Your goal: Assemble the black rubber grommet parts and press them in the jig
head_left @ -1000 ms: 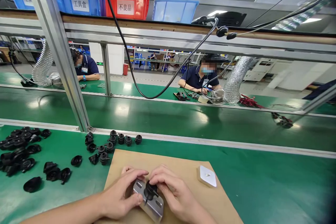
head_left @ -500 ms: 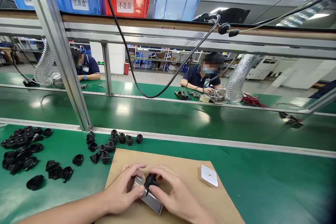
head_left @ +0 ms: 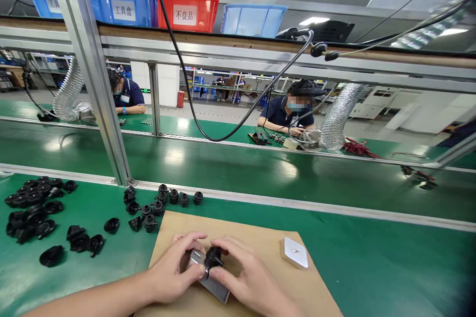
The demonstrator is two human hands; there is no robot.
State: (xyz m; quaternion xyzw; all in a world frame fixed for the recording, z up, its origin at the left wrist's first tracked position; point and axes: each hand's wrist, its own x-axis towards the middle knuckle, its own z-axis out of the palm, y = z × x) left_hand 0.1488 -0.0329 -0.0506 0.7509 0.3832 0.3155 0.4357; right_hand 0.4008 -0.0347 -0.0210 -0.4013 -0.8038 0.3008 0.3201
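Observation:
Fingers of my left hand (head_left: 177,267) are wrapped round the upper left part of a silver metal block (head_left: 213,288), with the thumb near its middle. A small black ribbed part (head_left: 213,258) sits at the block, pinched between the thumb and fingers of my right hand (head_left: 248,273). Both hands are over a brown board (head_left: 260,237) on the green table. How the black part meets the block is partly hidden by my fingers.
Several black cup-like parts (head_left: 52,256) lie at the left, and several black ribbed parts (head_left: 149,223) behind the board. A white-topped square block (head_left: 295,251) rests on the board's right side. A metal post (head_left: 92,79) rises at the left. Two people sit across the belt.
The camera view has tilted slightly, so the shelf and bins appear lower. The black part and my right thumb have shifted very slightly; both hands keep their hold.

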